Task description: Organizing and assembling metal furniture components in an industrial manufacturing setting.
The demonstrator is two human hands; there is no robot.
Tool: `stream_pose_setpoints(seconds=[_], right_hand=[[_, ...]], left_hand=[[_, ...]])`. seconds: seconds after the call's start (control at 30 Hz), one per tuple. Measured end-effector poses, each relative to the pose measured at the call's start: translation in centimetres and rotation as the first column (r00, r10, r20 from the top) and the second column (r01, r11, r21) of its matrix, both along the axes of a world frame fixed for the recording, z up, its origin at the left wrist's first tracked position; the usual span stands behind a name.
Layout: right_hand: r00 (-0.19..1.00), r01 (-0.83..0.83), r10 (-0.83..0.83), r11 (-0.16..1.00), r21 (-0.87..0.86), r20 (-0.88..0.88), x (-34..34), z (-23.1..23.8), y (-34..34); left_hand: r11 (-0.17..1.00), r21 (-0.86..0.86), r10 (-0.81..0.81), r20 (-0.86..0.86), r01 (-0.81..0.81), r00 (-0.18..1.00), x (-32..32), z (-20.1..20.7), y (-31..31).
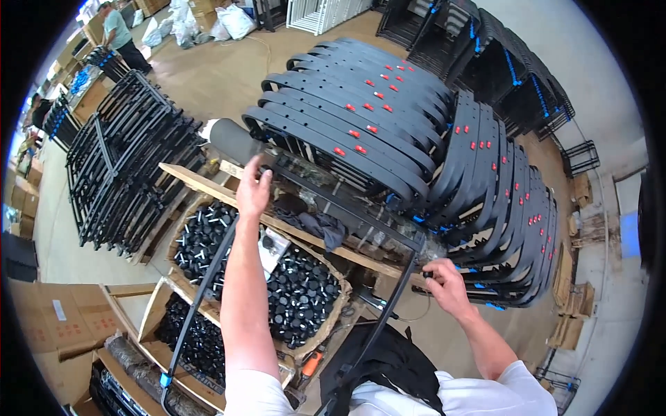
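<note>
Above the workshop floor (pixel 208 83), the right hand (pixel 447 286) pinches a small black screw-in foot (pixel 427 274) beside the metal frame (pixel 390 298); likely fitting, calling for thread alignment. Left hand (pixel 251 194): grip unclear.

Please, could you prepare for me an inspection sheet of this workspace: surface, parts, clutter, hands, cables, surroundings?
Surface: a wooden rail runs across; legs of the black frame cross over it in view.
Job's things: black-capped screws heaped in a bin; darker small parts in a nearby box.
Clutter: dark cloth; orange-handled tool.
Hands: right hand pinches a small black part near the frame's right corner; left hand is at its left corner, grip unclear.
Cables: one thin cord, ends unclear.
Surroundings: stacked frames with red pieces; another black stack; a person in the background.
</note>
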State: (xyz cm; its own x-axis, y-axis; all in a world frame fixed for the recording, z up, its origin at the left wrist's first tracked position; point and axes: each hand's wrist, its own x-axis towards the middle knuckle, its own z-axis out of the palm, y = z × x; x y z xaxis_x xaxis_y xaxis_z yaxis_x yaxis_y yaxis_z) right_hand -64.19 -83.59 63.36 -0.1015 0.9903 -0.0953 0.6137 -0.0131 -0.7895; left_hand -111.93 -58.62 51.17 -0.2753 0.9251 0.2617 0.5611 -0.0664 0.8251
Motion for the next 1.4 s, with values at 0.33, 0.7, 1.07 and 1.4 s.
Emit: stream_pose_setpoints(seconds=[0.33,0.7,1.07,1.4], right_hand=[[0.970,-0.105,0.081,0.990,0.094,0.230,-0.3,-1.6,3.3],[0.797,-0.193,0.157,0.981,0.001,0.584,-0.6,-1.4,4.7],[0.724,-0.051,0.134,0.989,-0.141,0.677,-1.8,-1.4,6.1],[0.653,-0.152,0.342,0.933,-0.326,0.675,-1.5,0.2,6.5]], left_hand=[[0.994,0.000,-0.108,-0.049,0.108,0.993,-2.2,-1.0,0.1],[0.992,-0.121,0.043,0.054,-0.036,0.998,0.7,0.6,0.2],[0.986,-0.164,0.003,0.188,0.029,0.982,-0.2,-0.1,0.2],[0.979,-0.204,0.035,0.218,0.011,0.975,-0.7,-0.3,0.0]])
